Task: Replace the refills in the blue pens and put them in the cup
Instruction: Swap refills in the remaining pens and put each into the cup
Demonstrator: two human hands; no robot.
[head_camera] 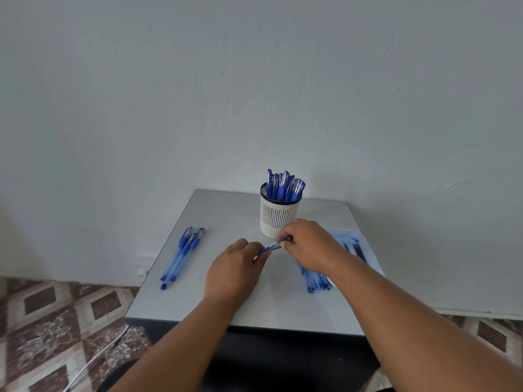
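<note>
Both hands hold one blue pen (pixel 270 247) above mid-worktop (pixel 226 210), just near of the cup (pixel 278 219): left hand (pixel 235 271) grips its blue end, right hand (pixel 308 244) pinches the clear barrel. Judged risks: the small parts slipping from either grip during assembly, or the right hand knocking the cup beside it.

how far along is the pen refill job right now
Done: the cup already stands packed with blue pens. In hand: the left hand and right hand hold one pen between them. Left: a few pens lie at the table's left; refills lie on the right.
</note>
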